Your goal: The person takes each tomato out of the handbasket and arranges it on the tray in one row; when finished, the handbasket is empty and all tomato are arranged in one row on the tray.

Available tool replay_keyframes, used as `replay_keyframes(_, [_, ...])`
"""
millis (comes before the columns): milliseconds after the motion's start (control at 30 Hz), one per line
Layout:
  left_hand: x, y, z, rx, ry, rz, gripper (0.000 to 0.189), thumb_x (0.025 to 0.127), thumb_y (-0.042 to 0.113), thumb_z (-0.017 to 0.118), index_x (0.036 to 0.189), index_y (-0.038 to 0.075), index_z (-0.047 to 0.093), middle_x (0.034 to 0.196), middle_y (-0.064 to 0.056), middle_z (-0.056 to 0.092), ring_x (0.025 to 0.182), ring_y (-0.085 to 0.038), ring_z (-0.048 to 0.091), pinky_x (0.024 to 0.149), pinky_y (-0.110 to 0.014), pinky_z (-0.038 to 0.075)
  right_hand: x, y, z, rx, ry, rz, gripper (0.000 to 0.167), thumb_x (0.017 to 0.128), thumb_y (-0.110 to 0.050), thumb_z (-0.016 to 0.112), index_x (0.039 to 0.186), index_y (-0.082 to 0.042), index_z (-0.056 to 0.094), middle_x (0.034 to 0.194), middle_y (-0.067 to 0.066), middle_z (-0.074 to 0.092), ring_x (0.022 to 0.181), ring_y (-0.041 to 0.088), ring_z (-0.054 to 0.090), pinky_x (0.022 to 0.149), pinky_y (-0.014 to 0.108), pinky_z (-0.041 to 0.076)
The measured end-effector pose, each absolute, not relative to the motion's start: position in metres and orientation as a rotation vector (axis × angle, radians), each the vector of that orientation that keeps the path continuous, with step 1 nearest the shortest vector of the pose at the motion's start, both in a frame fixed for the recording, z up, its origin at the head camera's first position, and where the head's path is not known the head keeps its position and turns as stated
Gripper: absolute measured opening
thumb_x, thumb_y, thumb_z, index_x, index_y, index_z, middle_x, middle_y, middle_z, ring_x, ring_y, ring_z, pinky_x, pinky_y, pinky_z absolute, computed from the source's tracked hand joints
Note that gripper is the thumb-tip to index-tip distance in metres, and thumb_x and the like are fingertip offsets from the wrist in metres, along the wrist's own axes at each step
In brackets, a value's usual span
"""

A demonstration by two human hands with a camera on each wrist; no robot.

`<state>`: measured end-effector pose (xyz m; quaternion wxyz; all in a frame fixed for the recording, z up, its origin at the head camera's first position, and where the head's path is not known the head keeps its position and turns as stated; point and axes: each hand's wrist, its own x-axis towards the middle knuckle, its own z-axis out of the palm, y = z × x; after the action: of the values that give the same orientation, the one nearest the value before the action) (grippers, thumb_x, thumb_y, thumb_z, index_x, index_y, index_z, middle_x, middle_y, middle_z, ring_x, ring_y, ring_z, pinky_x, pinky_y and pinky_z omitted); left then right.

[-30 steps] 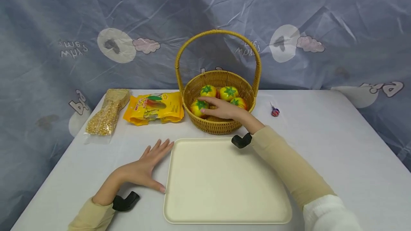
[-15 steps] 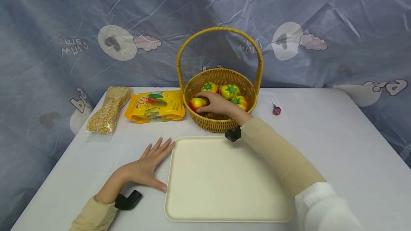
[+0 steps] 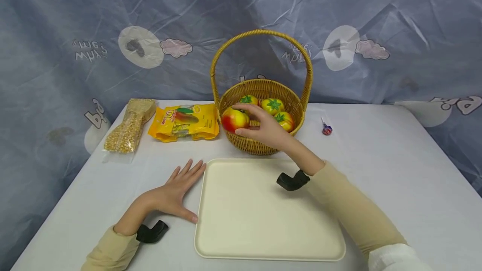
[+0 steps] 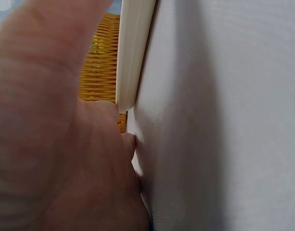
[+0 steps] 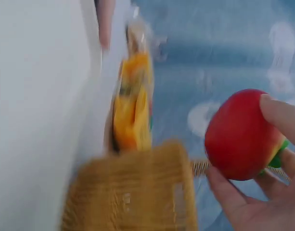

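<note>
My right hand (image 3: 266, 131) grips a red-and-yellow tomato (image 3: 234, 121) with a green leafy top. Thumb and fingers curl round its sides, and in the right wrist view the red underside of the tomato (image 5: 241, 137) shows above the basket rim. The wicker basket (image 3: 256, 145) with a tall arched handle holds several similar tomatoes (image 3: 273, 105). My left hand (image 3: 169, 195) lies with spread, straight fingers along the left edge of a cream tray (image 3: 269, 208), thumb and fingertips right at its rim. The left wrist view shows the tray's side (image 4: 133, 53) close to the hand.
Left of the basket lie a yellow mango snack bag (image 3: 184, 122) and a clear bag of corn kernels (image 3: 128, 131). A wrapped lollipop (image 3: 326, 129) lies to the right. A grey-blue printed curtain (image 3: 180, 3) hangs behind the white table (image 3: 391, 170).
My right hand has taken hold of the front-left tomato and lifted it, turning its red underside outward. The left hand stays at the tray edge.
</note>
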<state>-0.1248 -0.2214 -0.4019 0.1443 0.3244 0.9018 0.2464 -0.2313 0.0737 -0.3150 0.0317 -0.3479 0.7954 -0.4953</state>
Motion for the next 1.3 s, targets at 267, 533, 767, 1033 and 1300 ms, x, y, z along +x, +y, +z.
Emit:
replay_keyframes(267, [-0.126,-0.222,-0.404,0.921,2.608,0.658,0.126,0.063,0.066,0.073,0.151,0.011,0.002,0.155,-0.011,-0.002,0.138,-0.034,-0.012,0.103,-0.059,-0.006,-0.184,0.06,-0.345,-1.303,2.316,-1.464,0.058,0.081,-0.008,0.074,0.134,-0.01,0.051,0.143,0.009,0.037,0.127,0.02,0.038,0.087,0.03,0.046])
replay_keyframes(533, [-0.128,-0.22,-0.404,0.94,2.604,0.661,0.125,0.064,0.067,0.072,0.151,0.01,0.002,0.155,-0.011,-0.002,0.138,-0.034,-0.012,0.103,-0.059,-0.005,-0.185,0.046,-0.378,-1.357,2.416,-1.133,0.058,0.081,-0.016,0.075,0.134,-0.015,0.051,0.142,0.004,0.039,0.129,0.017,0.034,0.102,0.033,0.032])
replay_keyframes(767, [-0.127,-0.222,-0.404,0.929,2.609,0.638,0.124,0.065,0.068,0.07,0.151,0.009,0.004,0.155,-0.011,-0.003,0.138,-0.034,-0.011,0.103,-0.059,-0.006,-0.186,0.038,-0.381,-1.426,2.451,-1.044,0.061,0.081,-0.019,0.076,0.136,-0.016,0.049,0.142,0.009,0.038,0.13,0.018,0.033,0.104,0.035,0.029])
replay_keyframes(1033, [-0.124,-0.221,-0.405,0.904,2.607,0.643,0.125,0.064,0.069,0.07,0.151,0.007,0.006,0.155,-0.011,-0.001,0.138,-0.034,-0.011,0.103,-0.059,-0.007,-0.179,0.04,-0.382,-1.417,2.538,-0.921,0.071,0.079,-0.024,0.078,0.14,-0.016,0.043,0.144,0.01,0.036,0.131,0.022,0.032,0.105,0.038,0.027])
replay_keyframes(1300, [-0.124,-0.221,-0.404,0.899,2.613,0.648,0.125,0.064,0.068,0.071,0.151,0.008,0.005,0.155,-0.011,-0.001,0.138,-0.034,-0.011,0.103,-0.059,-0.006,-0.172,0.044,-0.373,-1.443,2.607,-0.768,0.074,0.08,-0.027,0.076,0.143,-0.019,0.038,0.148,0.005,0.031,0.133,0.023,0.03,0.103,0.04,0.03])
